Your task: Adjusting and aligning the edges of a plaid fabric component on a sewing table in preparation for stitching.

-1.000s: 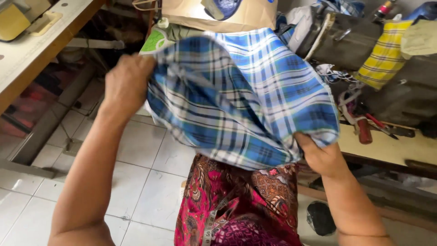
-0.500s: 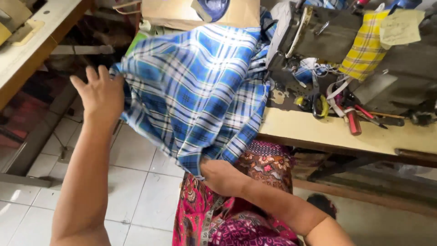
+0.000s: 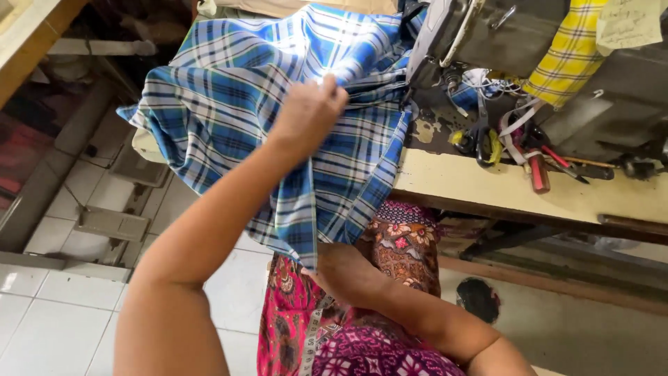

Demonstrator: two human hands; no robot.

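Note:
A blue and white plaid cloth hangs over the left end of the sewing table and runs up to the sewing machine. My left hand reaches across and pinches a fold of the cloth near the machine. Lower down, my right hand grips the cloth's bottom corner over my lap, partly hidden by the fabric. A measuring tape hangs down my patterned red clothing.
Scissors, red-handled tools and threads lie on the table by the machine. A yellow plaid cloth hangs at the upper right. A wooden bench edge stands at the upper left over a tiled floor.
My left hand moved from the cloth's left edge rightward to its middle near the machine. My right hand stayed low on the bottom corner. The view shifted left and nearer.

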